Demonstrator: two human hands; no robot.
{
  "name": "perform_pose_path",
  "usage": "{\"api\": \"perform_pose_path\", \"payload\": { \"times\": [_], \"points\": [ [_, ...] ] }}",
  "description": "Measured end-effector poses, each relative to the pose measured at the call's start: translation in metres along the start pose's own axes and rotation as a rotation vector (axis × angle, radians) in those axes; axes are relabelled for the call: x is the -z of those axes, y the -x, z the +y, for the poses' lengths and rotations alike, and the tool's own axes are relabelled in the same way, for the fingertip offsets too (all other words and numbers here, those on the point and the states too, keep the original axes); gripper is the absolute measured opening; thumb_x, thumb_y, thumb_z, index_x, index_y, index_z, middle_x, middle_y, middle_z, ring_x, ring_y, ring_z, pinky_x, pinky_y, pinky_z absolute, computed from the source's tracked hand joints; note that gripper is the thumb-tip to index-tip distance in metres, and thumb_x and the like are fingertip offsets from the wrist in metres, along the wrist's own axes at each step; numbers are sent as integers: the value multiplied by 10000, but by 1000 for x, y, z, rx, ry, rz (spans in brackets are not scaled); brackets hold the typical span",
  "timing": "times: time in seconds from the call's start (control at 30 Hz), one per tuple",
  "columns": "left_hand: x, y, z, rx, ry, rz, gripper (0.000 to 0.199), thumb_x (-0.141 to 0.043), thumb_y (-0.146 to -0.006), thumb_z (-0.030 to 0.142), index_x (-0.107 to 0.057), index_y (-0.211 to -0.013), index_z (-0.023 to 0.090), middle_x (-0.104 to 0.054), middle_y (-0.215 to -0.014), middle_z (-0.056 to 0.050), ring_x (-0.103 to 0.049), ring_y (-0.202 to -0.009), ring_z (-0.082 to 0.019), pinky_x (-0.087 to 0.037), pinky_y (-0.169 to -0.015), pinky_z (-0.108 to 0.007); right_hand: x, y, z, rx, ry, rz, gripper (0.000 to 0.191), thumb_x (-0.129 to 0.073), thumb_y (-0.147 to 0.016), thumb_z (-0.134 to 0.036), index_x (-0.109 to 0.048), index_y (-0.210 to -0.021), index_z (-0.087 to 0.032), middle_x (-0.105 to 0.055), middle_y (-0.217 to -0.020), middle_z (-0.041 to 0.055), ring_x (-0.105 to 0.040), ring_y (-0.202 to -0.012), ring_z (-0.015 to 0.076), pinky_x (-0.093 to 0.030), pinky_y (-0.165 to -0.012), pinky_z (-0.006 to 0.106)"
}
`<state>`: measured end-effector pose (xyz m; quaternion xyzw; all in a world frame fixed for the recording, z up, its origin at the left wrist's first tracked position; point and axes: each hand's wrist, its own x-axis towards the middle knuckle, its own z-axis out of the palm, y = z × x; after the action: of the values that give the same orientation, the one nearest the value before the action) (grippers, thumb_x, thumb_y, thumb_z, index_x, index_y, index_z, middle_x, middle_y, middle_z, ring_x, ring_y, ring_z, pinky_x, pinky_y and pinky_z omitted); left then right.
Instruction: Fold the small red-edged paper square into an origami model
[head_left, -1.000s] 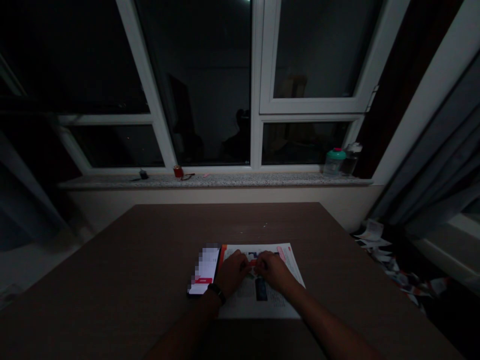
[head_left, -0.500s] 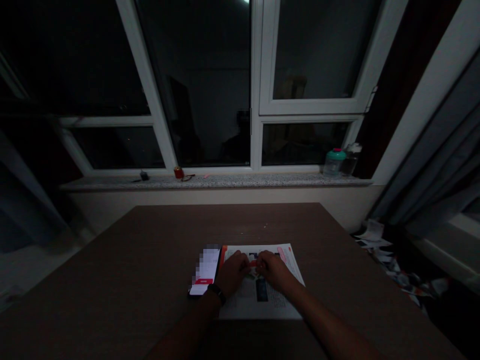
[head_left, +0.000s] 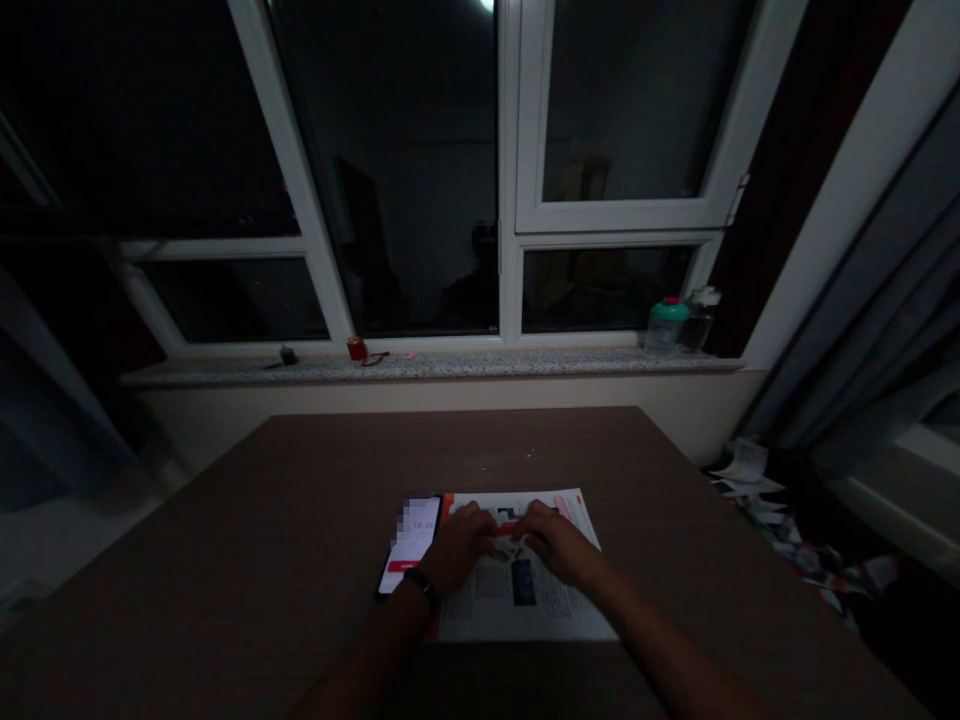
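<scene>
1. Where the speckled grey stone windowsill (head_left: 465, 365) nears its left end, a small dark object (head_left: 288, 355) sits on it; a small red cylindrical container (head_left: 356, 349) is further right.
2. Black-edged smartphone (head_left: 412, 545), pale lit screen with red bar: lying on the brown wood-grain table (head_left: 285, 540), just left of the white printed page (head_left: 495, 605) with orange-red left edge.
3. Left hand (head_left: 459, 545), black band (head_left: 422, 588) on wrist: over the page, fingers curled in, nearly closed. Grip: can't tell.
4. Small red strip (head_left: 507, 529): over the page's upper middle, between both hands' fingertips. Held or printed: too dark to tell.
5. Right hand (head_left: 555, 540): over the page, fingers bent, mostly closed, tips by the strip. Grip: can't tell.
6. Clear plastic bottle with teal lid (head_left: 667, 325): sill's right end.
7. Loose white printed papers (head_left: 750, 462): beyond the table's right edge.
</scene>
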<state>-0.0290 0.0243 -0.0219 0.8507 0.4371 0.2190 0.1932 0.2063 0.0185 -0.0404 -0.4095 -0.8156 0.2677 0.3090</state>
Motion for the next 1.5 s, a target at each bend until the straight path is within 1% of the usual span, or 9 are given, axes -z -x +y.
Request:
{"api": "perform_pose_path", "payload": {
  "times": [0.13, 0.3, 0.47, 0.67, 0.87, 1.07, 1.23, 1.37, 1.5],
  "points": [
    [3, -1, 6, -88, -55, -39, 135, -539, -952, 167, -666, -931, 208, -593, -965, -19, -539, -938, -185, -393, -811, -290, 0, 0, -3, 13, 51, -3, 286, -519, -850, -27, -706, -952, -218, -565, -947, 36, -565, -974, 184, -423, -879, 295],
    [7, -1, 10, -115, -123, -63, 204, -536, -981, 200, -707, -869, 210, -592, -927, -14, -542, -890, -169, -382, -749, -266, 3, 2, -9, 32, 107, 2, 286, -500, -895, -55, -725, -958, -220, -575, -945, 37, -569, -933, 163, -426, -842, 265],
    [3, -1, 11, -159, -316, -79, 194, -549, -973, 169, -714, -902, 244, -579, -929, -11, -525, -892, -177, -361, -758, -291, 6, 4, -21, 63, 323, -87, 289, -499, -921, -90, -741, -964, -242, -581, -930, 37, -540, -915, 172, -390, -799, 264],
    [-1, -1, 20, -222, -437, -67, 158, -537, -969, 145, -676, -930, 209, -579, -963, -36, -517, -933, -202, -379, -786, -318, 4, 3, -28, 70, 516, -155, 277, -530, -905, -106, -732, -1023, -253, -585, -977, 59, -505, -951, 209, -345, -820, 316],
    [4, 1, 31, -215, -436, -137, 208, -469, -943, 49, -627, -938, 184, -592, -1010, -54, -537, -983, -228, -389, -898, -374, 5, 4, -34, 103, 516, -163, 292, -497, -875, -67, -702, -1012, -223, -592, -1009, 77, -501, -1000, 234, -357, -835, 338],
    [2, 1, 24, -182, -403, -124, 228, -458, -960, 57, -633, -997, 200, -624, -1019, -47, -558, -1002, -223, -383, -932, -385, 6, 5, -37, 90, 456, -171, 410, -446, -827, -22, -643, -1149, -182, -609, -1098, 99, -518, -1049, 232, -381, -903, 342],
    [-1, 0, 27, -128, -413, -121, 221, -471, -972, 87, -662, -940, 195, -654, -997, -54, -581, -994, -237, -390, -919, -411, 4, 6, -37, 116, 460, -171, 426, -454, -866, -55, -638, -1214, -218, -608, -1122, 93, -519, -1064, 237, -379, -918, 348],
    [-3, 2, 36, -88, -422, -129, 255, -463, -948, 60, -674, -1016, 186, -672, -1060, -80, -601, -1023, -248, -396, -946, -428, 5, 7, -40, 112, 482, -173, 429, -477, -894, -87, -626, -1256, -262, -605, -1107, 90, -504, -1052, 242, -375, -890, 353],
    [-4, 4, 44, -53, -422, -133, 264, -469, -925, 69, -684, -1034, 175, -680, -1073, -101, -598, -1053, -266, -410, -960, -429, 6, 7, -43, 121, 498, -172, 390, -475, -904, -95, -650, -1216, -249, -602, -1138, 97, -490, -1064, 248, -380, -908, 364]
  ]
}}
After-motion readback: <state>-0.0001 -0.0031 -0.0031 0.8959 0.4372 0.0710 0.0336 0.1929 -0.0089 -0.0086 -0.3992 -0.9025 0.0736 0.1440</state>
